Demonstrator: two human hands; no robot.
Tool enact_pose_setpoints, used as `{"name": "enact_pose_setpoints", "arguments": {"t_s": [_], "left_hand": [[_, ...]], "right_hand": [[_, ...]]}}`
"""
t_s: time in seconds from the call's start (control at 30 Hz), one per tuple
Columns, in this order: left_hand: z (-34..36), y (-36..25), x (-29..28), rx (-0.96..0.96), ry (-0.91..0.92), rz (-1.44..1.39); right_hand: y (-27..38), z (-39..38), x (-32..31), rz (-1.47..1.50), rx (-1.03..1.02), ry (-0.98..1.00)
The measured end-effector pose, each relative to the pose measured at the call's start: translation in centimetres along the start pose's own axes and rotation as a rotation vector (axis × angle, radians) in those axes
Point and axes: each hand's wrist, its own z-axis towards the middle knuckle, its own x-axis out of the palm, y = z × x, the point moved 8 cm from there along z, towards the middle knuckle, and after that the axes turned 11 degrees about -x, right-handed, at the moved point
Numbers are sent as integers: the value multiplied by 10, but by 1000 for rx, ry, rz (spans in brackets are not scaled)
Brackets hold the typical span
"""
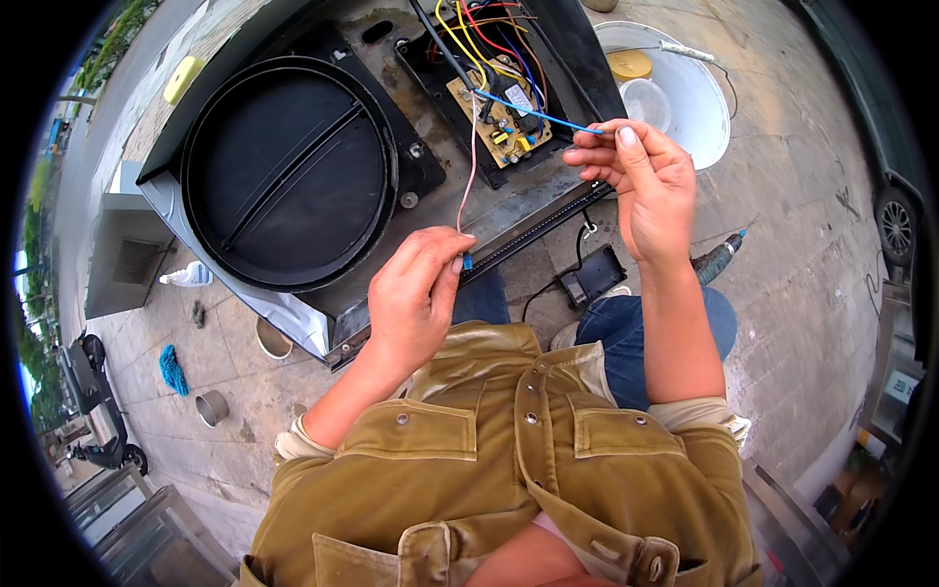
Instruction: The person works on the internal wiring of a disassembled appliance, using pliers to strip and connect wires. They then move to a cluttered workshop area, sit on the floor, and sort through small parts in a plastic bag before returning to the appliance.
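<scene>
The left hand [416, 293] was closed in a pinch on the near end of a thin pink wire [472, 166], at a small blue connector [468, 261] showing at the fingertips. The right hand [641, 181] pinched the free end of a blue wire [533, 112] between thumb and forefinger, to the right of the appliance. Both wires ran back to a yellow circuit board [499, 117] seated in an open recess at the far end of a black appliance housing [430, 166], which lay flat with its large round opening [289, 176] on the left.

Risks, in my judgement: both wires were held fairly taut, so a further pull could tear a lead from the board or crack a joint. The small connector could slip from the pinch and drop to the paving [802, 284]. Several loose red, yellow and blue leads [479, 44] crowded the board, and a wrong pairing was possible.

Containers: a white basin [699, 98] stood far right, holding a yellow-lidded jar [629, 66] and a clear round tub [648, 101]; their contents could not be made out. A small grey cup [211, 407] stood on the paving, near left; its contents could not be seen.
</scene>
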Motion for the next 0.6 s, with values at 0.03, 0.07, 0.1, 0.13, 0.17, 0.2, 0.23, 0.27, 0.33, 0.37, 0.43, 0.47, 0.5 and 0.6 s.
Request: {"name": "enact_pose_setpoints", "arguments": {"t_s": [0.03, 0.07, 0.1, 0.13, 0.17, 0.2, 0.23, 0.27, 0.33, 0.37, 0.43, 0.47, 0.5, 0.6], "left_hand": [[0, 0, 0, 2, 0, -3], [0, 0, 0, 0, 2, -6], [0, -1, -1, -2, 4, -6], [0, -1, -1, -4, 5, -6], [0, -1, -1, -2, 3, -7], [0, 0, -1, 0, 3, -6], [0, 0, -1, 2, 3, -6], [1, 0, 0, -6, 10, -6], [-2, 2, 2, -32, 41, -6], [0, 1, 2, -29, 37, -3], [-2, 4, 5, -45, 59, -6], [-3, 4, 4, -44, 51, -9], [-3, 5, 5, -60, 50, -16], [-4, 4, 7, -48, 49, 23]], "right_hand": [[0, 0, 1, 17, 4, 0], [-1, -1, 1, 21, 14, -1], [-1, -1, 1, 18, 18, 9], [-2, -1, 1, 14, 22, 20], [-3, -2, 2, 10, 26, 30], [-3, -2, 1, 10, 25, 29], [-3, -2, 2, 10, 23, 26], [-3, -1, 1, 11, 23, 23], [-3, -3, -4, -6, 13, 11], [-2, -1, -8, -15, 9, 4], [11, 1, -24, -35, -98, -57], [17, 3, -35, -48, -133, -87], [24, 3, -50, -65, -176, -111], [26, -8, -106, -137, -166, -148]]}}
